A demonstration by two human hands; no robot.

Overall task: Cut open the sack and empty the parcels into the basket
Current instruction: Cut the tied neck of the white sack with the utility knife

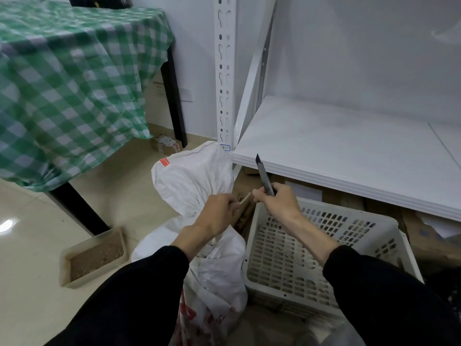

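Note:
A white woven sack (189, 181) with red print stands on the floor between my arms, its neck bunched together. My left hand (219, 211) grips that neck, with a pale strip poking out between the fingers. To the right, my right hand (277, 203) is closed around a utility knife (263, 176), blade pointing up and away above the sack's neck. A white slotted plastic basket (324, 245) sits just right of the sack, under my right forearm. No parcels are visible.
A white metal shelf (349, 151) juts out above the basket, with cardboard boxes beneath it. A table with a green checked cloth (69, 83) stands at left. A shallow tray of brown granules (94, 255) lies on the tiled floor.

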